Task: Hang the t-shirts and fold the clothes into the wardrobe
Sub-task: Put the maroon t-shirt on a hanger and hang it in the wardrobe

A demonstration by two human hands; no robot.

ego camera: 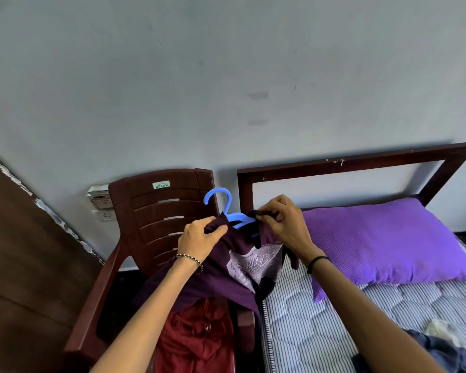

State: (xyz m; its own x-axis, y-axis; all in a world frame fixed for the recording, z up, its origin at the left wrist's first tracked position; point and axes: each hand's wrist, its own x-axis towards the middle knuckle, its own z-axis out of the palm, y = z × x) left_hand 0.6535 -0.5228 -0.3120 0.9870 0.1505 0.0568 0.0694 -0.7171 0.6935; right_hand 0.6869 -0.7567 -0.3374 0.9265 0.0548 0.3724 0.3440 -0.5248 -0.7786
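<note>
Both hands, left hand (199, 239) and right hand (281, 222), pinch a purple t-shirt (226, 275) over a blue hanger (228, 208), above the chair (151, 211).

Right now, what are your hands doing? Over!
Left hand and right hand both pinching dark purple printed t-shirt onto blue plastic hanger. Shirt not fully on. Red cloth heap on brown plastic chair below.

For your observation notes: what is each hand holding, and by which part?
Both grip the dark purple t-shirt at its neckline, left hand and right hand either side of the blue hanger.
</note>
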